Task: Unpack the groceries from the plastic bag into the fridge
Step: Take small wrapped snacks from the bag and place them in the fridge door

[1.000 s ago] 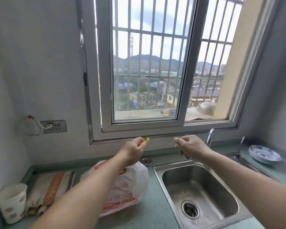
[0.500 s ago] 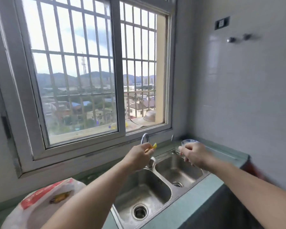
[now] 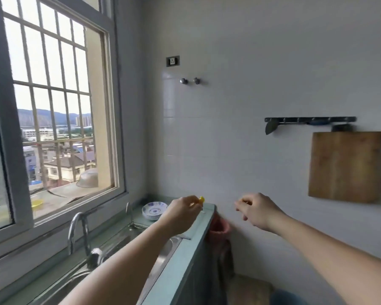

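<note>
My left hand (image 3: 182,211) is raised over the right end of the green counter (image 3: 180,249), fingers pinched on a small yellow item (image 3: 201,199) that sticks out past the fingertips. My right hand (image 3: 256,209) floats at the same height in front of the white tiled wall, fingers curled into a loose fist; I see nothing in it. The plastic bag and the fridge are out of view.
A steel sink (image 3: 163,249) with a tap (image 3: 77,230) runs along the counter under the barred window. Blue-patterned dishes (image 3: 153,210) are stacked at the counter's far end. A reddish bin (image 3: 219,230) stands beside the counter. A wooden cutting board (image 3: 344,167) hangs on the right wall.
My view has swung right, away from the bag and window toward the tiled wall. Both hands stayed raised, the left still pinching the yellow item. The bag has left the view.
</note>
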{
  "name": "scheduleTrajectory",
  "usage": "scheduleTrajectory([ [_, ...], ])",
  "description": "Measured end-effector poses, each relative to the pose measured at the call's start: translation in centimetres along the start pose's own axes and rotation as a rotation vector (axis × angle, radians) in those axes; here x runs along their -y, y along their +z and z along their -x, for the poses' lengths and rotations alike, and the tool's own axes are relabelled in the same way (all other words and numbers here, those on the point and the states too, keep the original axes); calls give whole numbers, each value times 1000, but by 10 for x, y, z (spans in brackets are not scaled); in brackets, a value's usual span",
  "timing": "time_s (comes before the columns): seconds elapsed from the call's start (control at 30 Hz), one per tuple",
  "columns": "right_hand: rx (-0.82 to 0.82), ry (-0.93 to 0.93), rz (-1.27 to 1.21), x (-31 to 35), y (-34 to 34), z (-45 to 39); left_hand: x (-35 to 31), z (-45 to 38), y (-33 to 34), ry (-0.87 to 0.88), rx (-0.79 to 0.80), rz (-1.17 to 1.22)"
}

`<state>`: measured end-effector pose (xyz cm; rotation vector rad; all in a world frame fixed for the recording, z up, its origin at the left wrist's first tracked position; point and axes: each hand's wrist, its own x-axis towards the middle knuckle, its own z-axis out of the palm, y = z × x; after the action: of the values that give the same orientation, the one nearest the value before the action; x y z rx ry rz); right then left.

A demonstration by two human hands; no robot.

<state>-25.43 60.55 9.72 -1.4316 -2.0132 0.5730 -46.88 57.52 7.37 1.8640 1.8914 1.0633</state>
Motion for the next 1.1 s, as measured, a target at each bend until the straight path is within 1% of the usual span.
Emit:
scheduleTrajectory([
  [0.13, -116, 133, 36, -35, -33, 16, -20, -27, 45, 130, 111, 57],
  [0.23, -190, 209, 55, -62, -55, 33, -40, -42, 84, 179, 208, 139],
  [0.33, -246, 270, 88, -88, -76, 52, -74, -50, 121, 231, 315, 225],
  [0.43, -318, 321, 122, -113, -103, 72, -117, -47, 153, 331, 382, 200],
  [0.53, -408, 346, 146, -140, -137, 90, -154, -40, 178, 413, 404, 154],
  [0.7, -568, 381, 164, -196, -189, 114, -202, -38, 214, 427, 413, 186],
  [0.9, -728, 491, -55, -245, -245, 157, -263, -28, 270, 507, 517, 215],
  [1.0, -783, 534, -20, -265, -271, 181, -296, -26, 301, 581, 550, 217],
  [1.1, -812, 589, 97, -284, -290, 203, -328, -23, 335, 638, 610, 270],
])
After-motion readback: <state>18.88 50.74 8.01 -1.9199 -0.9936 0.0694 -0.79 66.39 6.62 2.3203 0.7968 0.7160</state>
